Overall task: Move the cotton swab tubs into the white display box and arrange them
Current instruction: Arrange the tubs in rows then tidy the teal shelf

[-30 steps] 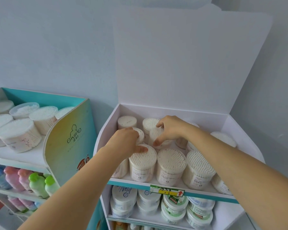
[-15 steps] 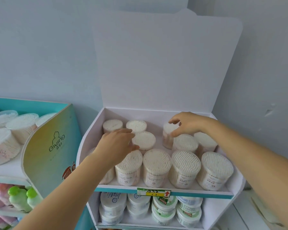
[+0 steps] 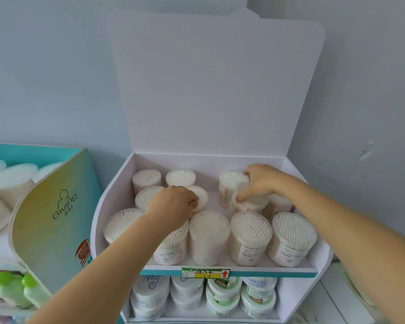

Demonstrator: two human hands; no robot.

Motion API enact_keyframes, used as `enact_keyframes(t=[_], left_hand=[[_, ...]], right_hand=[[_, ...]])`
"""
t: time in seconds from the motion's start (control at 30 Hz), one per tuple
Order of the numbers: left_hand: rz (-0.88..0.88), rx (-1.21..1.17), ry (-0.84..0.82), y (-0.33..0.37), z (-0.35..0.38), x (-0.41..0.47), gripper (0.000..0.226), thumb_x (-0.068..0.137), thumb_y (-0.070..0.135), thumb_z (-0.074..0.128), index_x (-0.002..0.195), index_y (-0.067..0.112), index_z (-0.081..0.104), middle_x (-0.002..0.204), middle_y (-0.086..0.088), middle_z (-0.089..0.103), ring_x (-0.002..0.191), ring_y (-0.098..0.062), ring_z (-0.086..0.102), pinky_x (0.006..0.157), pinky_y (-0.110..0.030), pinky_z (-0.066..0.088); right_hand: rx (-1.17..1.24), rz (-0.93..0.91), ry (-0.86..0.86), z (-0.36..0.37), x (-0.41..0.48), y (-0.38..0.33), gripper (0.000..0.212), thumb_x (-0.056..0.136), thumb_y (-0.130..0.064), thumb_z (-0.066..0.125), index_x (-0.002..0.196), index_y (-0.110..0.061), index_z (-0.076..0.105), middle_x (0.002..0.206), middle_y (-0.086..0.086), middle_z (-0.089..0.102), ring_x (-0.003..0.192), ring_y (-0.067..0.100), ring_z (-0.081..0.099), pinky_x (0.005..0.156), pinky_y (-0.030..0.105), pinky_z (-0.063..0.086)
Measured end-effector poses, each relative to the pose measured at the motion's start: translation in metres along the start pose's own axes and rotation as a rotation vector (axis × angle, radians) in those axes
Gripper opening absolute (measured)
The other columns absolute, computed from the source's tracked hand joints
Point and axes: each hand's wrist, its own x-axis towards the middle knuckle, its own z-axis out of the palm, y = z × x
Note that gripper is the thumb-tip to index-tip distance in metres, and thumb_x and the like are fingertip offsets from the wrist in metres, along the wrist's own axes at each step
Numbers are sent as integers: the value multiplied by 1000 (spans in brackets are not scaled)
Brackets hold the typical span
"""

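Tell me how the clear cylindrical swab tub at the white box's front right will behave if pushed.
The clear cylindrical tub of cotton swabs stands taller than wide, so a high push would probably tip it. Thin plastic packed with swabs likely makes it light. Its round wall suggests it would roll once down.

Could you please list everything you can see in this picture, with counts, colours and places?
cotton swab tubs: about twelve, white, three rows inside the box
white display box: one, white, centre, lid raised
price label: one, yellow and green, box's front edge
jars: several, white and green, shelf below
side stand: one, turquoise, left, holding more tubs
bottles: two, green, lower left
left hand: one, bare, gripping a middle-row tub
right hand: one, bare, gripping a back-row tub
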Motion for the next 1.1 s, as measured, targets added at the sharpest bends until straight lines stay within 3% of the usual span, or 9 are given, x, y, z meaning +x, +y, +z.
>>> enact_keyframes(t=[0.1,0.2,0.4,0.53,0.67,0.77,0.87,1.0,1.1], left_hand=[[25,4,-26,-4,0,-1,31,96,27,41,116,25,65,116,-1,66,105,-24,58,87,-32,45],[38,7,-52,-6,0,-1,34,98,27,38,125,27,58,125,0,61,112,-23,54,91,-31,41],[30,5,-70,-6,-1,-1,35,98,25,38,129,28,54,131,2,58,118,-22,51,94,-28,39],[29,-8,-74,-5,-1,-1,35,98,24,38,129,27,55,133,3,56,119,-21,51,97,-30,39],[32,-11,-70,-6,0,-1,36,98,22,38,129,27,54,132,2,57,118,-21,52,97,-31,40],[35,-11,-66,-7,0,-1,36,98,22,38,129,27,55,132,2,57,119,-21,52,97,-31,41],[41,9,-67,-6,-1,-1,36,98,23,38,129,27,55,132,1,58,118,-22,52,97,-32,41],[41,29,-109,-3,-5,-1,35,98,30,39,127,24,56,133,3,56,119,-22,51,98,-31,39],[33,61,-126,4,-11,-2,39,97,39,39,120,15,61,125,-2,61,114,-24,54,94,-33,43]], right_hand=[[457,-5,-38,-21,2,13,84,59,-37,84,133,-22,48,125,3,55,102,23,61,77,35,56],[609,-64,-86,-38,2,12,84,58,-29,84,134,-26,48,125,5,57,105,21,60,70,32,55],[322,-257,-94,-28,-4,-5,90,63,-16,84,140,-28,40,127,-3,50,115,15,52,94,31,48],[83,-370,-183,-13,-1,-18,97,63,-10,79,145,-31,31,133,-8,46,125,10,44,96,25,43],[-2,-408,-295,-7,2,-32,102,67,1,75,149,-30,22,139,-7,43,129,11,39,95,21,38],[-55,-405,-374,0,6,-38,106,69,1,76,150,-31,15,145,-7,42,134,12,35,103,25,36],[95,-390,-445,0,5,-37,102,73,0,74,150,-32,15,150,-7,37,139,11,29,111,32,32],[260,-310,-233,-14,7,-17,82,79,-11,72,147,-25,28,146,-3,42,133,15,39,107,33,37],[180,-194,-87,-26,7,12,70,81,-17,70,143,-20,37,139,0,50,122,18,49,101,33,42]])
